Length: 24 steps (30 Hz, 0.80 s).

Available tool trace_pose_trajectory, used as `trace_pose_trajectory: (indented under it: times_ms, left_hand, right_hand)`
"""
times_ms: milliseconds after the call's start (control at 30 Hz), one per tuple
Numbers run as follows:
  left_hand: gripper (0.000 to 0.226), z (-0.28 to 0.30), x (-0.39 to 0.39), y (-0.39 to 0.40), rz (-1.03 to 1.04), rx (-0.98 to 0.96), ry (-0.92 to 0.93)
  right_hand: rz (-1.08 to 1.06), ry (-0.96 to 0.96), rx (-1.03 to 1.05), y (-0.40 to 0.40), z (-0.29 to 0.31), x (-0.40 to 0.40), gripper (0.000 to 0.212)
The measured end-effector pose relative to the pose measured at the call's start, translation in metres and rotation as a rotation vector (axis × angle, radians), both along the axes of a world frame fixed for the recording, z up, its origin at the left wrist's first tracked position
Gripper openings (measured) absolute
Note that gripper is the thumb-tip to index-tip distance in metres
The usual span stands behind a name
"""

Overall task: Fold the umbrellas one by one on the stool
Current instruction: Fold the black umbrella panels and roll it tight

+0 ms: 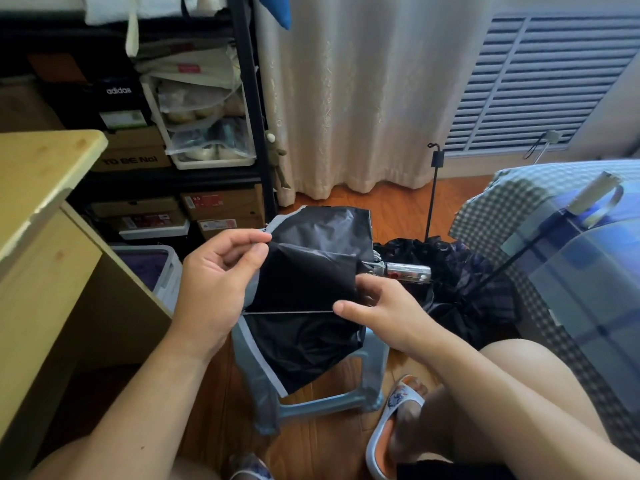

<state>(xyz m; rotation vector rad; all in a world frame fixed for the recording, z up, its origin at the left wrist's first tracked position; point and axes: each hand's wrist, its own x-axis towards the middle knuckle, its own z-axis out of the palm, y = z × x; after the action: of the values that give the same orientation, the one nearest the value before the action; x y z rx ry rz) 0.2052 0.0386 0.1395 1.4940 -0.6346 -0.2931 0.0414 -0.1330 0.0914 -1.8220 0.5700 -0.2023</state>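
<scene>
Wooden floor (pixel 325 441), head view: black umbrella (pixel 304 285) draped over grey stool (pixel 375 372). Left hand (pixel 211 282) pinches canopy edge between thumb and forefinger. Right hand (pixel 377 313), fingers curled, grips fabric and a thin rib beside the handle (pixel 408 271).

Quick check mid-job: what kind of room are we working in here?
Most likely a bedroom at home: a bed with a checked cover on the right, a floor-length curtain, and a rack of shoe boxes beside a wooden desk.
</scene>
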Motion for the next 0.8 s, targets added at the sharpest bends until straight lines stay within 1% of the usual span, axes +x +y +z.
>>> trace_pose_trajectory:
  times_ms: [67,100,167,233,267,367,467,500,567,600,667,733,800]
  left_hand:
    - [0.019,0.0,0.001,0.001,-0.011,0.003,-0.001]
    - [0.02,0.0,0.001,0.001,-0.012,-0.001,-0.006]
    - [0.02,0.001,0.001,0.002,0.001,-0.01,-0.045]
    - [0.021,0.001,-0.001,0.002,0.012,-0.012,-0.11]
    - [0.021,0.001,-0.003,0.002,0.015,-0.011,-0.14]
    - [0.023,0.0,-0.004,0.001,0.022,0.002,-0.19]
    - [0.024,0.001,-0.002,-0.001,0.029,0.01,-0.206]
    - [0.024,0.001,-0.002,-0.001,0.035,0.01,-0.219]
    - [0.025,0.002,-0.003,-0.001,0.051,0.014,-0.273]
    - [0.025,0.002,-0.003,-0.001,0.061,0.015,-0.3]
    - [0.024,0.001,-0.003,-0.001,0.067,0.01,-0.3]
    - [0.023,-0.001,-0.002,-0.002,0.047,0.011,-0.262]
    - [0.021,-0.003,-0.002,-0.003,0.02,0.028,-0.248]
  right_hand:
    - [-0.023,-0.159,0.158,0.0,0.002,0.001,0.03]
    - [-0.056,-0.241,0.248,-0.002,0.005,0.002,0.028]
    - [-0.148,-0.358,0.378,-0.007,0.008,0.005,0.015]
    - [-0.256,-0.404,0.43,-0.014,0.008,0.006,0.009]
    - [-0.293,-0.409,0.405,-0.016,0.007,0.005,0.01]
    - [-0.338,-0.422,0.218,-0.017,0.01,0.001,0.017]
    - [-0.332,-0.473,0.062,-0.014,0.013,-0.002,0.033]
    - [-0.341,-0.481,-0.031,-0.013,0.014,-0.002,0.035]
    - [-0.396,-0.507,-0.193,-0.013,0.015,-0.003,0.03]
    - [-0.429,-0.527,-0.213,-0.015,0.015,-0.003,0.026]
    - [-0.472,-0.527,-0.147,-0.018,0.015,-0.004,0.022]
    - [-0.467,-0.445,-0.032,-0.018,0.011,-0.004,0.015]
    - [-0.425,-0.331,0.028,-0.013,0.005,-0.005,0.003]
